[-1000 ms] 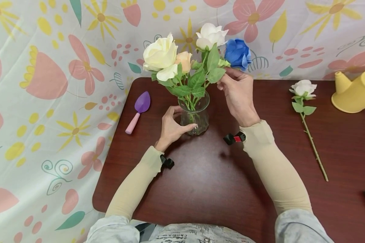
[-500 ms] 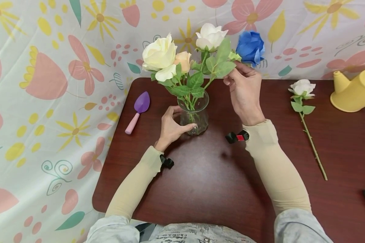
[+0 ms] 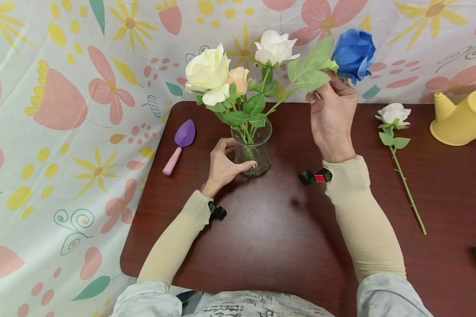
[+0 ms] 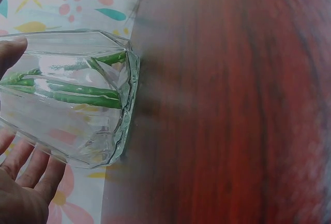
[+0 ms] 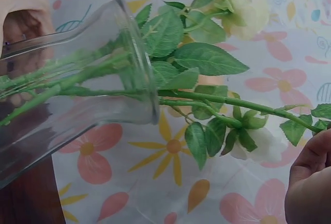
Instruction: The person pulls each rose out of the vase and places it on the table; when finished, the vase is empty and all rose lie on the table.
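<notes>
Your head view: bright | pale glare on your table (image 3: 258,233), soft shadow beside your right sleeve (image 3: 365,215) | your wrist views: dimmer, hazy, glints on the glass vase (image 4: 67,120)

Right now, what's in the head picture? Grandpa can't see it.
A person's left hand holds a glass vase of roses; the right hand pinches the blue rose near its top. On the table: purple trowel, loose white rose, watering can.
</notes>
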A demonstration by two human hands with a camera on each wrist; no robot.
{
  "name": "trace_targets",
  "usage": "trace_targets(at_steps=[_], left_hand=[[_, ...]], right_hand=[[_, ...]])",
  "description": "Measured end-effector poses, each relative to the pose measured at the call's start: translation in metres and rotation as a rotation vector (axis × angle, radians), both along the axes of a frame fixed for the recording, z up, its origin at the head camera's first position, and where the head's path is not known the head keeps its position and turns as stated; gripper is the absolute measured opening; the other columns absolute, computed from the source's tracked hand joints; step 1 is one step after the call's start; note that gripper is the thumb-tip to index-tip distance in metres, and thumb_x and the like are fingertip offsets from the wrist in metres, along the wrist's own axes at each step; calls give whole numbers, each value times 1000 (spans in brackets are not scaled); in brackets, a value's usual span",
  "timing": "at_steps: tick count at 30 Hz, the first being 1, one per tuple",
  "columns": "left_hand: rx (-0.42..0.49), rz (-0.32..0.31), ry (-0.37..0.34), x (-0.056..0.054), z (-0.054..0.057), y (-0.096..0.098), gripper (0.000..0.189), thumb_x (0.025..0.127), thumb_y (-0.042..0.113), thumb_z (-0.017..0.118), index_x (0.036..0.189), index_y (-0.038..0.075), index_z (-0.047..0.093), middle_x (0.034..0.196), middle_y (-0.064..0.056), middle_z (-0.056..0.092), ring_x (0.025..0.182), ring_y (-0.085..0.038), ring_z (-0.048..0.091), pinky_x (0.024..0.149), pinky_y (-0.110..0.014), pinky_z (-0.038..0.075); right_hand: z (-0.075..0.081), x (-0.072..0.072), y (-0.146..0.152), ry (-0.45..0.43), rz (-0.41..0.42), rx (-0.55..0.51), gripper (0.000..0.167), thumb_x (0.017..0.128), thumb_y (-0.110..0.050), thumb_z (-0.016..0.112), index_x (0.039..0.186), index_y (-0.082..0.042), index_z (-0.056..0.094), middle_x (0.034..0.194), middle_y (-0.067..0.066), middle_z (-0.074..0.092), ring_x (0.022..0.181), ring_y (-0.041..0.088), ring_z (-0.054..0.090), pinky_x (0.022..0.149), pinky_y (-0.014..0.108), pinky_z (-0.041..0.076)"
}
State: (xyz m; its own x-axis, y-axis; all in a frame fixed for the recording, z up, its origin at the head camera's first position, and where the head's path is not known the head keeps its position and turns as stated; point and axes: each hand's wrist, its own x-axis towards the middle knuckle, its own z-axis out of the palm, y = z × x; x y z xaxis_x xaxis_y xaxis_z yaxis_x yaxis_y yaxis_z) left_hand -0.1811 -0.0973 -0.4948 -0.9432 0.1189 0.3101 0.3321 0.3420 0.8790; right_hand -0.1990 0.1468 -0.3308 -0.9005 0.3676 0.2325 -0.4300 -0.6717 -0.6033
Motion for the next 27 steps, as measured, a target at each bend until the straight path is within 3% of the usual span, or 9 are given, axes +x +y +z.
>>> trace_targets(at_steps=[8, 15, 20, 27], left_hand=[[8, -7, -11, 1, 0, 0, 73, 72, 17, 103, 131, 2, 64, 127, -17, 69, 123, -35, 72, 110, -43, 63], [11, -7, -17, 1, 2, 0, 73, 71, 18, 103, 130, 0, 64, 127, -19, 68, 124, -42, 71, 111, -41, 62], [10, -5, -12, 1, 2, 0, 73, 71, 19, 103, 129, 0, 64, 126, -19, 69, 123, -42, 71, 110, -43, 63], [7, -3, -8, 0, 2, 0, 73, 71, 18, 104, 130, 1, 64, 127, -17, 70, 123, -35, 71, 110, -41, 63]], right_hand=[[8, 1, 8, 21, -42, -91, 17, 98, 17, 65, 96, 10, 80, 84, 11, 74, 67, 16, 59, 55, 21, 42], [16, 4, 18, 48, -109, -159, 25, 99, 23, 55, 84, 10, 70, 71, 10, 61, 59, 14, 41, 55, 19, 32], [20, 8, 28, 55, -138, -178, 27, 99, 24, 49, 86, 10, 69, 74, 12, 62, 58, 16, 45, 54, 19, 33], [24, 11, 43, 36, -118, -299, 22, 102, 20, 51, 87, 10, 62, 72, 15, 60, 55, 17, 45, 53, 20, 31]])
